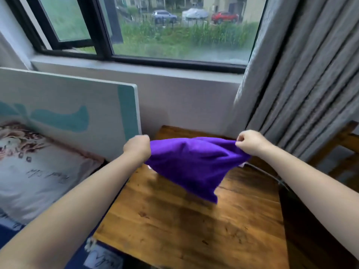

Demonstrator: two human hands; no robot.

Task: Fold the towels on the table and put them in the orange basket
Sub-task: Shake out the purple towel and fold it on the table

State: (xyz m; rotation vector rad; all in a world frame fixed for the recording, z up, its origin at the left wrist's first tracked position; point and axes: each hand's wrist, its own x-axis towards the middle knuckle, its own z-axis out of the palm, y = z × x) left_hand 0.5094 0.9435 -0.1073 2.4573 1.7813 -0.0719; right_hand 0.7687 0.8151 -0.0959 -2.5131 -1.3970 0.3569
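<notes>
- Towel (pixel 194 164), purple, hangs stretched between both hands above the wooden counter (pixel 174 230).
- Left hand (pixel 137 147) grips one upper corner, fingers curled.
- Right hand (pixel 250 142) pinches the other corner.

Both arms outstretched, left hand (pixel 137 147) and right hand (pixel 250 142) clenched.

A black-framed window (pixel 147 30) fills the top of the frame, one pane at the upper left swung open. Through it appear green grass, a fence and parked cars, one red (pixel 225 16). A grey pleated curtain (pixel 303 74) hangs down the right side. At the left leans a white board with teal shapes (pixel 73 111), and below it lies a floral printed pillow (pixel 33 167). A wooden chair (pixel 343 144) sits at the right edge.
</notes>
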